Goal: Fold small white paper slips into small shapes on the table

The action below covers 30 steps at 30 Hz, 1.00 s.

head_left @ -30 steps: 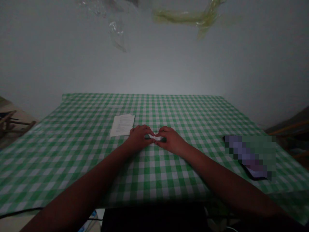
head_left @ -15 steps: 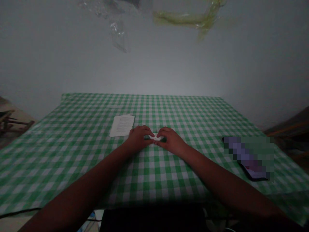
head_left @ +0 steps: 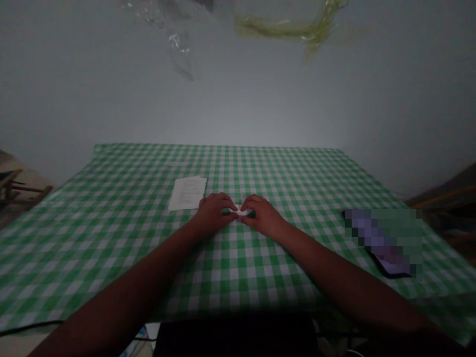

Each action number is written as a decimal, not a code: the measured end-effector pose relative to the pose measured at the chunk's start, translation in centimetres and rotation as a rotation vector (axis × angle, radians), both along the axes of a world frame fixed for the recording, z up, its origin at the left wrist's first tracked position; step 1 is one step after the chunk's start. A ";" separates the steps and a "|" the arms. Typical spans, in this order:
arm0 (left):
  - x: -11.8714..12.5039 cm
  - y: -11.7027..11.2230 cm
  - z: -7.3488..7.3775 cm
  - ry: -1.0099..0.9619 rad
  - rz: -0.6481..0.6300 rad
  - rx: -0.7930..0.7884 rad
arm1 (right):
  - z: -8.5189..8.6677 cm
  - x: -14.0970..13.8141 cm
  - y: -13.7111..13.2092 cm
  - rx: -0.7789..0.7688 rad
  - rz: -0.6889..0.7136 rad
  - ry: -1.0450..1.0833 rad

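Observation:
A small white piece of folded paper point(head_left: 241, 211) is pinched between my two hands over the middle of the table. My left hand point(head_left: 216, 210) grips its left side with thumb and fingertips. From the other side my right hand point(head_left: 261, 213) pinches the paper the same way, the fingertips of both hands nearly meeting. Much of the paper is covered by my fingers, so its exact folds cannot be made out. Just beyond my left hand lies a small stack of printed sheets point(head_left: 188, 193).
A green and white checked cloth point(head_left: 260, 277) covers the table. On the right lies a phone point(head_left: 386, 253), its surface partly blurred out. A wall point(head_left: 238, 104) with yellow tape point(head_left: 275, 29) rises behind the table. A black cable point(head_left: 31, 326) runs along the front left edge.
Both hands stay in place with the paper between them. The paper looks slightly flatter between the fingertips; nothing else on the table has moved.

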<state>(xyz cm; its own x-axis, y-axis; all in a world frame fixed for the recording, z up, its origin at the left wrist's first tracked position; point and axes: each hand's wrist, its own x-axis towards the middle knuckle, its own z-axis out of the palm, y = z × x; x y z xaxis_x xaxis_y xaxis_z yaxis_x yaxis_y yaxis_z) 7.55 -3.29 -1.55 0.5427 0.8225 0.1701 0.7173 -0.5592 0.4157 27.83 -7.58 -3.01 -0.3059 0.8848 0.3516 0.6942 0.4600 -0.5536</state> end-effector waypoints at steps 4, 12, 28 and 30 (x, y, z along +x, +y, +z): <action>0.1 -0.1 0.3 0.012 0.001 -0.017 | 0.0 0.1 0.0 -0.002 0.018 -0.036; 0.0 0.4 0.0 0.032 -0.009 -0.013 | -0.2 0.3 0.1 -0.014 0.051 -0.103; -0.4 1.4 0.1 0.099 -0.039 -0.019 | -0.2 0.4 0.3 -0.004 0.040 -0.041; -0.5 1.1 0.3 0.103 -0.054 -0.004 | -0.1 0.5 0.3 0.003 0.052 -0.023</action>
